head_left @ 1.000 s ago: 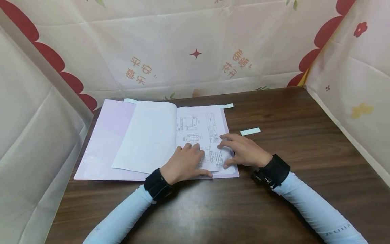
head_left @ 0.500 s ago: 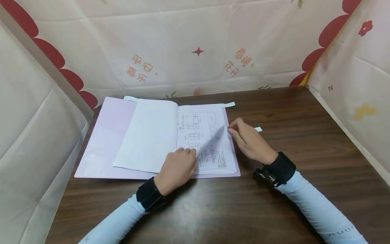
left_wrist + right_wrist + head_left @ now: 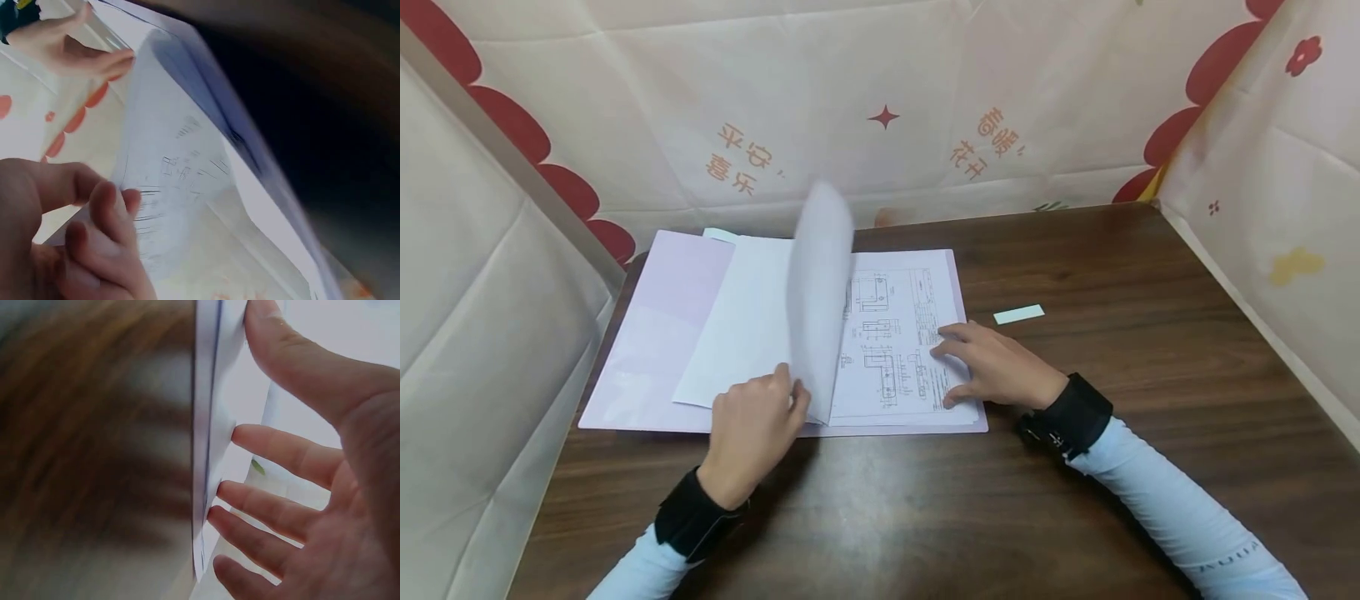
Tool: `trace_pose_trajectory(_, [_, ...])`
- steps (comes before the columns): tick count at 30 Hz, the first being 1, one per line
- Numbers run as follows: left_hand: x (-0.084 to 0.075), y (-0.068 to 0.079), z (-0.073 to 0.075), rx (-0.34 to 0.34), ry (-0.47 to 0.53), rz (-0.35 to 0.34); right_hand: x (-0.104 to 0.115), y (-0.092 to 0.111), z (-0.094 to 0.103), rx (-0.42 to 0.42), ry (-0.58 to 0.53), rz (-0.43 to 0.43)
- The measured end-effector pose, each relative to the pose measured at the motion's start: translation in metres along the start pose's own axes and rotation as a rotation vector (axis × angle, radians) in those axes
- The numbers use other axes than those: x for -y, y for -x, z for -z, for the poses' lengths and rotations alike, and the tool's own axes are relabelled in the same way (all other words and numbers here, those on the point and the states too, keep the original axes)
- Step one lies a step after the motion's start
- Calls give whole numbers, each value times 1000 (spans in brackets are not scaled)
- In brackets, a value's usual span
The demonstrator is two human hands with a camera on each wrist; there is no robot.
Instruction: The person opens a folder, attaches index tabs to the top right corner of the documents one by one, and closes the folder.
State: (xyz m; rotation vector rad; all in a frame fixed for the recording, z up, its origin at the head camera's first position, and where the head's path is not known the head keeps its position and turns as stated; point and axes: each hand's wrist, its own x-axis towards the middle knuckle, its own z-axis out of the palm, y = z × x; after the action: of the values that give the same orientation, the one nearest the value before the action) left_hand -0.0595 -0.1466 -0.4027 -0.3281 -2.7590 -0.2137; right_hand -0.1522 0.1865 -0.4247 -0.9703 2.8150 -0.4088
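An open booklet with a pale purple cover [image 3: 688, 275] lies on the table. My left hand [image 3: 752, 433] pinches the edge of a turning page [image 3: 822, 283], which stands curved near the spine. In the left wrist view, thumb and fingertips meet on this printed page [image 3: 169, 169]. Beneath it on the right, a page of technical drawings [image 3: 887, 333] lies flat. My right hand [image 3: 996, 362] rests spread fingertips on that page's right edge. In the right wrist view, the spread fingers [image 3: 281, 456] touch the paper. A blank white page [image 3: 737, 325] covers the left side.
A small pale green paper strip [image 3: 1018, 314] lies on the brown wooden table [image 3: 1112, 333], right of the booklet. Another pale green tab [image 3: 721, 235] sticks out at the booklet's top left. Patterned cloth [image 3: 880, 67] hangs behind and at both sides.
The left hand has moved left, carrying the page up off the right side toward the spine. The right hand lifted to pinch at the right edge, then came back down onto the drawing page.
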Motion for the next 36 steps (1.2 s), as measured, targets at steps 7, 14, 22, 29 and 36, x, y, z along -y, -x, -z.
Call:
trace_pose_trajectory(7, [21,13,0,85,-43,88,-1,-1,2,8,-3,-13])
trace_pose_trajectory(14, [26,20,1,233,-84,101,-1,0,0,29,-44,-42])
trace_pose_trajectory(22, [9,4,0,184,2,-70,-2,-1,-2,24,-38,-19])
trace_pose_trajectory(29, [-23,-19,-6,214,-5,-321,-4,-2,-2,1,-45,8])
trace_pose_trajectory(36, [-49,-38,-18,286,-10,-399,-43,1,22,-234,-130,-111])
